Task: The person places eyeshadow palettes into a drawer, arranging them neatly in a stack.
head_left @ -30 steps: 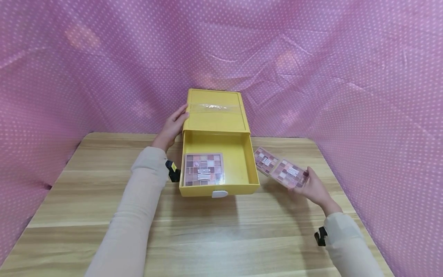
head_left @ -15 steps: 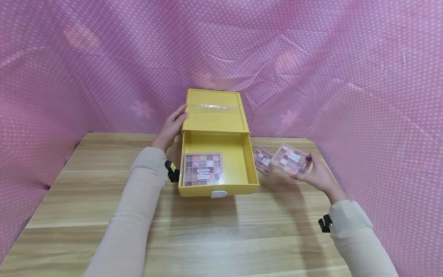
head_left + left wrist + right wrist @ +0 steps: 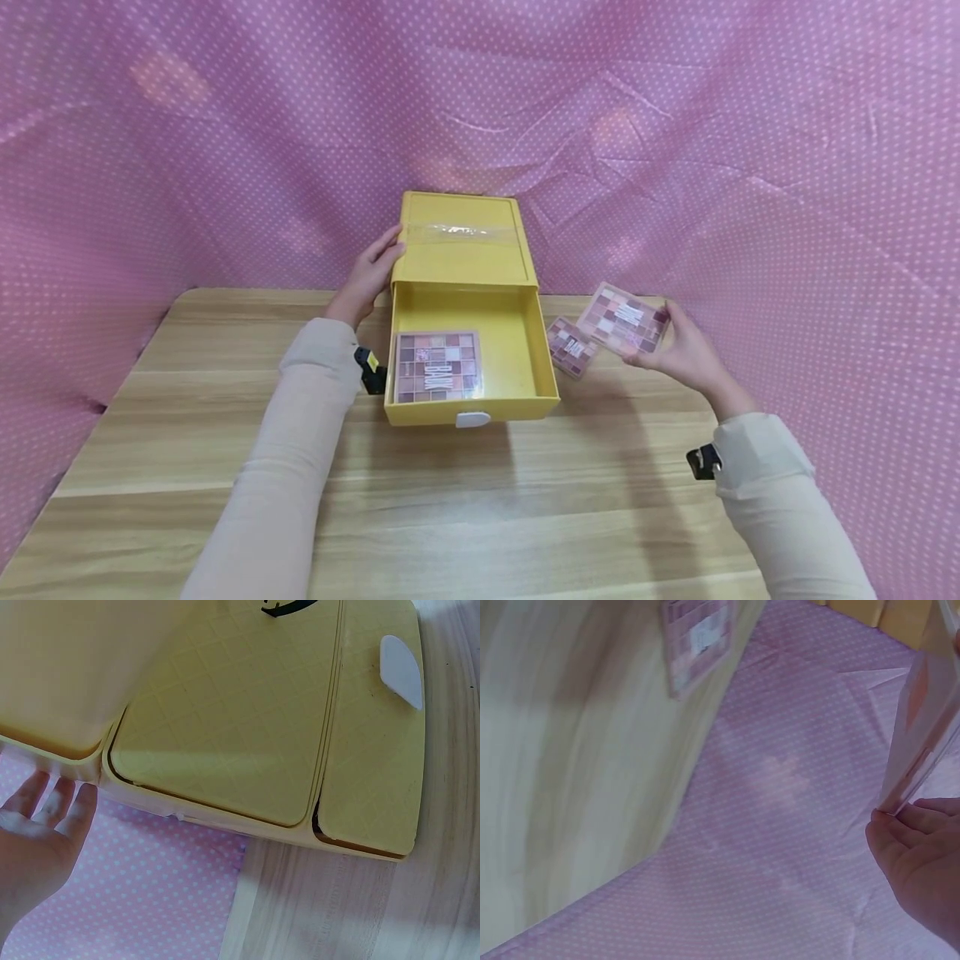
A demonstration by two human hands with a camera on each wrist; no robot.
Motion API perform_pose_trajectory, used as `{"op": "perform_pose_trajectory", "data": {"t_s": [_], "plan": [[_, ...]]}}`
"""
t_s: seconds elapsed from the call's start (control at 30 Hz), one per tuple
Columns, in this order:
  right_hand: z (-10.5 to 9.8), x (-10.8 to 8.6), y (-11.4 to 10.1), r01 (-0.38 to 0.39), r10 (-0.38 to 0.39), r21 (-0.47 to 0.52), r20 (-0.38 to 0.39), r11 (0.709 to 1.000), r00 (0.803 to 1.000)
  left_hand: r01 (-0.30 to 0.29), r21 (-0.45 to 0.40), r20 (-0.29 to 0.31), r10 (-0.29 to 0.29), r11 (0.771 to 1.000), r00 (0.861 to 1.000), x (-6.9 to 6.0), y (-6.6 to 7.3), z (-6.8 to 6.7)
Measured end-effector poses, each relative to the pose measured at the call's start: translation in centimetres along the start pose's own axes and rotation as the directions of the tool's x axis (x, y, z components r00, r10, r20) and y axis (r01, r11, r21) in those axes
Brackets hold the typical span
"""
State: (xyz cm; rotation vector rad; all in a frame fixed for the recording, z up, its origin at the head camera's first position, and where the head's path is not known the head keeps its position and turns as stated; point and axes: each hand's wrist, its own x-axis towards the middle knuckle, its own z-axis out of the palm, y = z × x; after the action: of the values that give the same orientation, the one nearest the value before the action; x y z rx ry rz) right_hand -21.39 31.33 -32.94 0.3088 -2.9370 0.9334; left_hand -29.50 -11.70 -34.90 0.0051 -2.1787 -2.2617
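A yellow drawer box [image 3: 461,258], with clear tape across its top, has its drawer [image 3: 506,358] pulled out toward me. Inside the drawer, on the left, lies a flat eyeshadow palette [image 3: 437,367] with a grid of pink and brown squares. My left hand [image 3: 367,279] touches the box's left side; the left wrist view shows fairly straight fingers [image 3: 77,817] against its edge. Right of the drawer, my right hand [image 3: 686,354] pinches a second palette [image 3: 618,317] between thumb and fingers, off the table. A third, smaller-looking palette [image 3: 572,348] lies on the table, partly overlapped by the held one.
The wooden table [image 3: 450,517] carries the box near its back edge. Pink dotted cloth [image 3: 750,167] hangs behind and along both sides. A white handle [image 3: 472,419] sticks out from the drawer front.
My right hand has carried its palette up and toward the back of the table, away from the front. The left hand stays at the box, which has hardly shifted.
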Motion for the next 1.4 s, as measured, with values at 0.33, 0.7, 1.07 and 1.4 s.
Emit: {"op": "perform_pose_trajectory", "data": {"t_s": [0.33, 0.7, 1.07, 1.4], "plan": [[-0.7, 0.9, -3.4, 0.004, -0.004, 0.002, 0.012, 1.0, 1.0, 0.008, -0.007, -0.001, -0.008, 1.0, 1.0, 0.2, 0.0, -0.1], [0.0, 2.1, -6.8, 0.041, -0.041, -0.051, -0.002, 0.998, 0.999, 0.015, -0.008, 0.005, -0.014, 1.0, 1.0, 0.5, 0.0, -0.4], [1.4, 2.8, -9.6, 0.19, -0.191, 0.129, -0.002, 0.973, 0.982, 0.014, -0.007, 0.018, -0.014, 1.0, 1.0, 0.6, 0.1, -0.5], [3.4, 2.7, -12.1, 0.232, -0.243, 0.165, 0.05, 0.959, 0.969, 0.011, -0.014, 0.023, -0.011, 1.0, 1.0, 0.4, 0.3, -0.4]]}}
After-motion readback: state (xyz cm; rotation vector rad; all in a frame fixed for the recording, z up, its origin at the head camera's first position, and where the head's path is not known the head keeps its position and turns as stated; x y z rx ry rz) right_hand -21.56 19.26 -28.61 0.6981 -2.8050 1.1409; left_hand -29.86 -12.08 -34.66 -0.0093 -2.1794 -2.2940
